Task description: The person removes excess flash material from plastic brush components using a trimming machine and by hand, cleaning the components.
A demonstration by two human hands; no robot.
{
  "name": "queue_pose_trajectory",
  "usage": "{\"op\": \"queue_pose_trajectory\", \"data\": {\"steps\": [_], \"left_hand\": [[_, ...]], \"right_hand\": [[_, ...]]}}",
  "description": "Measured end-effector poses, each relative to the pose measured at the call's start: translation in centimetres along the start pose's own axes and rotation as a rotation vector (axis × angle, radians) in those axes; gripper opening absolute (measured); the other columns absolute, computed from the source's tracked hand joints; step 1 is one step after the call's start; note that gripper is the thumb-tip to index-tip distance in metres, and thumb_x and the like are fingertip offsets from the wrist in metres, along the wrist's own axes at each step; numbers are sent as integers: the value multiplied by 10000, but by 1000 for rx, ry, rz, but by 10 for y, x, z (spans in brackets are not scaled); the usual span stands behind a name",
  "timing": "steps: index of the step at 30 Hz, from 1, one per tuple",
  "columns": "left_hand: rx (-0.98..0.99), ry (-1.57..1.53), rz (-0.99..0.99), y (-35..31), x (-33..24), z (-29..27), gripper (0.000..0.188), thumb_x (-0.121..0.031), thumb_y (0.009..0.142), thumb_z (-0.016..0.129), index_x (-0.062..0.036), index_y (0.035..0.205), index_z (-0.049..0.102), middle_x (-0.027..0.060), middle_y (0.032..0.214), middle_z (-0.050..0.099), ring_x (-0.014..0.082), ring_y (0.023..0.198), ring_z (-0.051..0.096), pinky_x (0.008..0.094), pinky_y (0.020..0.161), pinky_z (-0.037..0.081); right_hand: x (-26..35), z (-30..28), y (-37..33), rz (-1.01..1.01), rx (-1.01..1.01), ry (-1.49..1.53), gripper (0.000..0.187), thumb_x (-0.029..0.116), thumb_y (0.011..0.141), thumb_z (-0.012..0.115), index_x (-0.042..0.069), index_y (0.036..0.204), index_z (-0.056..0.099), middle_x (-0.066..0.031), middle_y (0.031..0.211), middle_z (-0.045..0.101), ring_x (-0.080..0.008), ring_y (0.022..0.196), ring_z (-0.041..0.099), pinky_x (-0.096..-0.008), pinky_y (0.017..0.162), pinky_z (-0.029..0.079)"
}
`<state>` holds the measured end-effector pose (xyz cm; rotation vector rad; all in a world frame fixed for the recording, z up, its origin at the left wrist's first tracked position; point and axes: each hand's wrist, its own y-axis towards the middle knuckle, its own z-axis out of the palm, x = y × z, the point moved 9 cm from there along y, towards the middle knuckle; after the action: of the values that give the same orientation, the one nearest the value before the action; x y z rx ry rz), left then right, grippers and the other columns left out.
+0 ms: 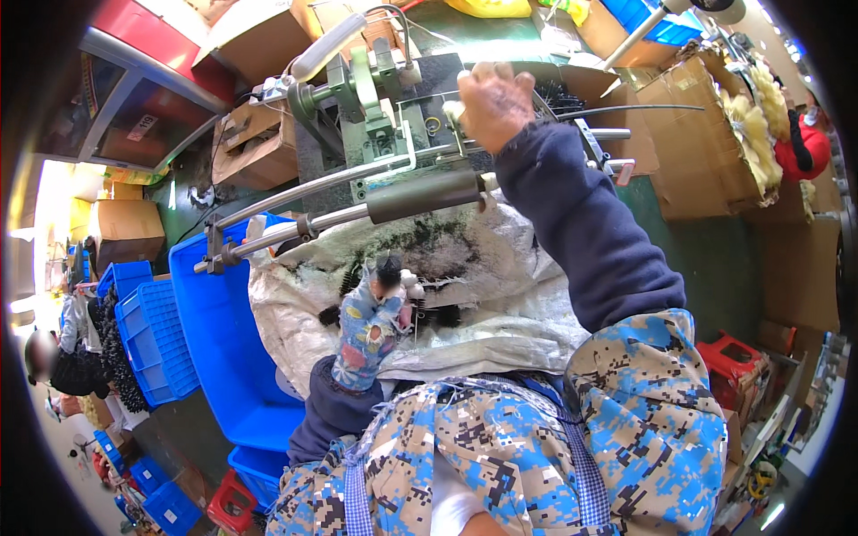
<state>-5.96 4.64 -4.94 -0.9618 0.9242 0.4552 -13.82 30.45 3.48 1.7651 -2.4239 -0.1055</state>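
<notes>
The left hand [368, 326], in a patterned blue glove with a hole at its back, is over the white sack [527, 326] that lies before the person's camouflage clothing [500, 447]. Its fingers are folded narrow, and black bristles [442, 316] show on the sack beside it, on both sides; whether they belong to one brush, and whether this hand grips it, I cannot tell. More black fibres lie scattered higher on the sack. The right hand [496, 107], without glove, is farther forward, at the green-grey machine [362, 94]. Its fingers are bent near a small metal post [456, 134]; the palm is hidden, so I cannot tell what they hold. Between the two hands, a dark roller [424, 196] sits on a steel bar, which crosses above the upper part of the sack. A large blue bin [219, 339] stands to the left of the sack, with blue crates [156, 339] farther left. A carton [255, 147] is to the left of the machine, and at the far right another carton [688, 134] stands beside pale yellow bundles [751, 134].
</notes>
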Motion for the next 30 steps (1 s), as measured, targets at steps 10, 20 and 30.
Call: {"op": "queue_pose_trajectory", "data": {"steps": [10,20,30], "left_hand": [[24,24,154,-9,-25,5,204,-66,852,485,5,1038,532,93,763,597,61,562,496,161,503,385],[75,13,453,-10,-26,30,170,-90,839,526,-35,1000,524,30,835,568,90,746,536,223,614,443],[11,1857,343,-23,15,-41,935,-372,502,748,-316,1312,286,155,1338,219,433,1175,222,543,935,246]], "right_hand": [[-63,0,25,46,-68,-145,181,160,749,538,136,898,639,-103,933,567,-279,939,515,-454,749,372],[113,-31,-126,-322,178,1338,247,98,727,643,20,944,557,-96,822,540,-219,817,527,-306,740,422],[43,-33,-29,-196,-153,621,170,46,737,518,21,902,551,-145,833,579,-287,738,562,-336,641,448]]}}
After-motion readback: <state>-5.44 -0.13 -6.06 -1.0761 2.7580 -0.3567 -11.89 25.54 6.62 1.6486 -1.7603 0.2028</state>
